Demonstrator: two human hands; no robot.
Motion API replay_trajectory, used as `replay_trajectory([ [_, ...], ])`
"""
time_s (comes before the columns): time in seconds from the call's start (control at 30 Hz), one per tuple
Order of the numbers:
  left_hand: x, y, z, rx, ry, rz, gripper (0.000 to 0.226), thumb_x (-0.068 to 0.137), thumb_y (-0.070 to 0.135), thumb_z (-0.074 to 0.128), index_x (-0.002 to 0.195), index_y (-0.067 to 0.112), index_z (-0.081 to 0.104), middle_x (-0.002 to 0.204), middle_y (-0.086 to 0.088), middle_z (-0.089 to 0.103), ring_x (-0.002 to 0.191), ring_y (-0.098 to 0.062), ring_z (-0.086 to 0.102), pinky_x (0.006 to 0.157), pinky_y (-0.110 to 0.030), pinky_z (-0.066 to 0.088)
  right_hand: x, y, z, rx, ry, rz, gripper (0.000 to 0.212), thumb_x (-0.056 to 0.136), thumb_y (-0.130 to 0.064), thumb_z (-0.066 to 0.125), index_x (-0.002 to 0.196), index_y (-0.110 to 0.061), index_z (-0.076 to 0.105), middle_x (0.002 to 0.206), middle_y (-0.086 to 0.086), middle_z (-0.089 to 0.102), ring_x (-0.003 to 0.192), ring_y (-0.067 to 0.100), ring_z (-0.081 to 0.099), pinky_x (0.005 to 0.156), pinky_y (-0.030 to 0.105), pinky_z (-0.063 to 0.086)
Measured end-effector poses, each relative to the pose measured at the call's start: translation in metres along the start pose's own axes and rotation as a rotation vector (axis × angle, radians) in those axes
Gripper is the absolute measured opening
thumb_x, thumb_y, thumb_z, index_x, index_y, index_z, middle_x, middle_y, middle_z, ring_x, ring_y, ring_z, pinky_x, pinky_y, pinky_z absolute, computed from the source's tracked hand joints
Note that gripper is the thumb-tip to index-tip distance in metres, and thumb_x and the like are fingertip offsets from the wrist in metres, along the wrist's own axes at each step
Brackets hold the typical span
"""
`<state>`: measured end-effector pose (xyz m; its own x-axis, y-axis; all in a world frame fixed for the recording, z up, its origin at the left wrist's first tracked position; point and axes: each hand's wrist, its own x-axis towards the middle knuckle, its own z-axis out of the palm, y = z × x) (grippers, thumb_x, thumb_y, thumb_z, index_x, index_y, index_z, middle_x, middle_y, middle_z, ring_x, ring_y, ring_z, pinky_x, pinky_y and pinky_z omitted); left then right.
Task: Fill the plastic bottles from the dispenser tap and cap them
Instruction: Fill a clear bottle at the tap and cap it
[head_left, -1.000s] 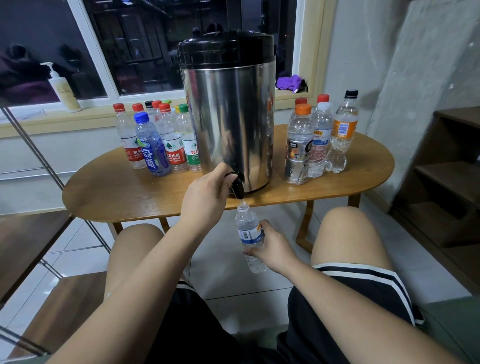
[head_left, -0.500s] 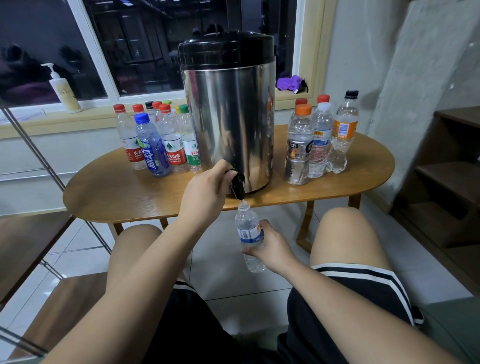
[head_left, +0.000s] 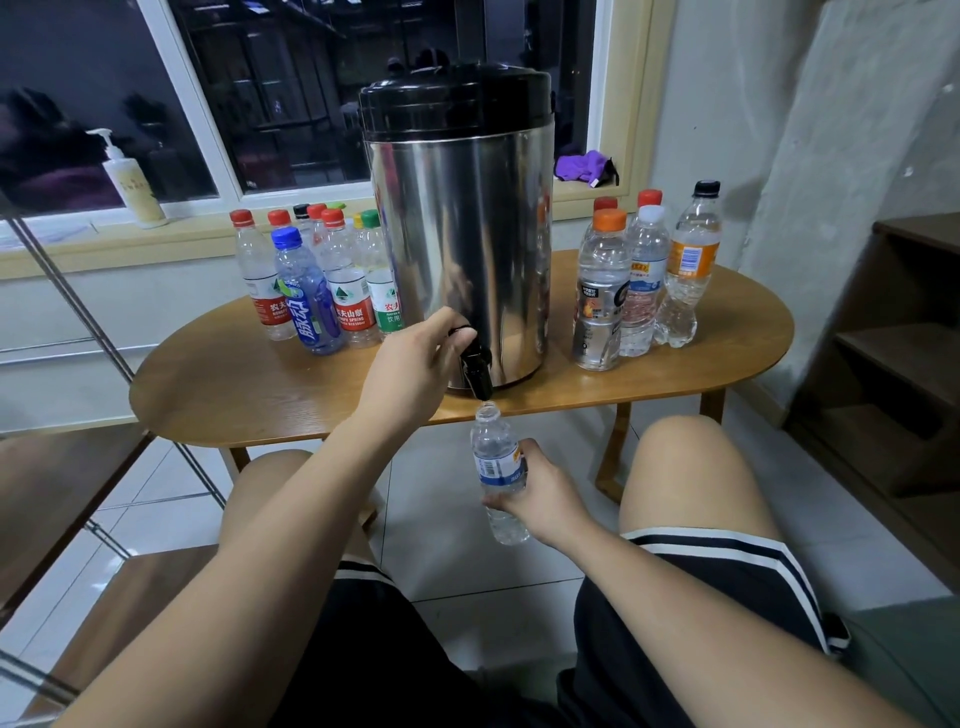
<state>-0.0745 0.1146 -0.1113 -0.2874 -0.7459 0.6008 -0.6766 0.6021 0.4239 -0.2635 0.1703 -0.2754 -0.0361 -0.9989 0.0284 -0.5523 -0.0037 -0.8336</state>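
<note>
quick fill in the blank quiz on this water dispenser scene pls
The left hand grips the black ____ on the dispenser.
The bottle in the right hand has no ____.
The rightmost bottle on the table has a ____ cap.
Answers: tap; cap; black.

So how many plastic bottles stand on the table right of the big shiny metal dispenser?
5 on the wooden table: orange-capped bottle in front, white-capped bottle beside it, black-capped bottle far right, two red-capped bottles behind. More may be hidden.
</note>
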Motion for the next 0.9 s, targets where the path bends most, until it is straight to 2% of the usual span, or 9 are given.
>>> replay_trajectory([
  [0.07, -0.01, -0.006, 0.003, -0.113, 0.068, -0.07, 0.019, 0.111, 0.046, 0.058, 0.115, 0.028, 0.061, 0.087, 0.008, 0.073, 0.082, -0.012, 0.071, 0.075, -0.035, 0.059, 0.0, -0.001, 0.0, -0.005, -0.004, 0.0, 0.066, 0.078, -0.037, 0.097, 0.127, -0.031, 0.053, 0.121, -0.01, 0.071, 0.108, 0.013, 0.068, 0.091, 0.03, 0.053],
  [0.13, -0.025, -0.014, 0.01, -0.225, 0.146, -0.21, 0.027, 0.107, 0.052, 0.062, 0.112, 0.026, 0.054, 0.088, 0.007, 0.073, 0.08, -0.007, 0.071, 0.072, -0.026, 0.054, -0.001, -0.001, -0.001, -0.011, -0.017, 0.007, 0.066, 0.078, -0.038, 0.097, 0.127, -0.03, 0.053, 0.119, -0.012, 0.071, 0.105, 0.01, 0.067, 0.086, 0.026, 0.052],
  [0.27, -0.071, -0.04, 0.035, -0.274, 0.202, -0.449, 0.047, 0.102, 0.058, 0.066, 0.087, 0.014, 0.056, 0.075, -0.004, 0.067, 0.067, -0.017, 0.057, 0.063, -0.031, 0.044, -0.006, -0.002, -0.002, -0.039, -0.032, 0.009, 0.064, 0.077, -0.041, 0.096, 0.123, -0.031, 0.054, 0.116, -0.014, 0.07, 0.1, 0.004, 0.066, 0.075, 0.016, 0.047],
  [0.4, -0.097, -0.056, 0.05, -0.365, 0.178, -0.674, 0.05, 0.105, 0.062, 0.058, 0.081, 0.023, 0.077, 0.063, 0.0, 0.065, 0.062, -0.014, 0.057, 0.065, -0.035, 0.046, -0.008, 0.001, -0.002, -0.057, -0.04, 0.005, 0.063, 0.077, -0.041, 0.096, 0.122, -0.032, 0.053, 0.121, -0.014, 0.07, 0.108, 0.008, 0.068, 0.086, 0.023, 0.052],
  [0.5, -0.098, -0.065, 0.052, -0.422, 0.144, -0.743, 0.047, 0.109, 0.06, 0.053, 0.091, 0.028, 0.082, 0.082, 0.01, 0.076, 0.075, -0.01, 0.061, 0.076, -0.035, 0.052, -0.011, 0.001, -0.001, -0.061, -0.058, 0.0, 0.062, 0.078, -0.041, 0.096, 0.122, -0.033, 0.053, 0.121, -0.014, 0.07, 0.109, 0.008, 0.068, 0.087, 0.024, 0.052],
  [0.6, -0.104, -0.071, 0.057, -0.354, 0.008, -0.727, 0.032, 0.111, 0.044, 0.054, 0.119, 0.029, 0.08, 0.109, 0.008, 0.078, 0.095, -0.012, 0.068, 0.085, -0.034, 0.051, -0.013, 0.0, 0.001, -0.06, -0.068, 0.007, 0.062, 0.078, -0.041, 0.096, 0.122, -0.032, 0.053, 0.122, -0.014, 0.069, 0.109, 0.007, 0.067, 0.085, 0.022, 0.051],
  [0.7, -0.106, -0.074, 0.061, -0.304, -0.103, -0.757, 0.045, 0.106, 0.022, 0.05, 0.148, 0.03, 0.065, 0.13, -0.005, 0.066, 0.1, -0.015, 0.066, 0.074, -0.026, 0.049, -0.012, 0.002, 0.0, -0.068, -0.061, 0.018, 0.062, 0.079, -0.041, 0.096, 0.122, -0.032, 0.052, 0.123, -0.013, 0.069, 0.11, 0.008, 0.067, 0.085, 0.021, 0.051],
  [0.8, -0.111, -0.073, 0.064, -0.307, -0.142, -0.718, 0.05, 0.109, 0.015, 0.049, 0.157, 0.029, 0.054, 0.135, 0.001, 0.063, 0.103, -0.007, 0.067, 0.079, -0.025, 0.054, -0.01, 0.003, -0.001, -0.082, -0.059, 0.028, 0.063, 0.08, -0.041, 0.095, 0.124, -0.032, 0.052, 0.125, -0.011, 0.068, 0.113, 0.01, 0.067, 0.09, 0.026, 0.055],
  [0.9, -0.114, -0.07, 0.066, -0.361, -0.112, -0.679, 0.038, 0.112, 0.022, 0.055, 0.149, 0.017, 0.051, 0.116, 0.004, 0.073, 0.091, -0.001, 0.074, 0.083, -0.032, 0.061, -0.009, 0.004, 0.001, -0.104, -0.068, 0.03, 0.063, 0.08, -0.041, 0.095, 0.124, -0.033, 0.051, 0.128, -0.011, 0.068, 0.115, 0.012, 0.067, 0.094, 0.031, 0.058],
])
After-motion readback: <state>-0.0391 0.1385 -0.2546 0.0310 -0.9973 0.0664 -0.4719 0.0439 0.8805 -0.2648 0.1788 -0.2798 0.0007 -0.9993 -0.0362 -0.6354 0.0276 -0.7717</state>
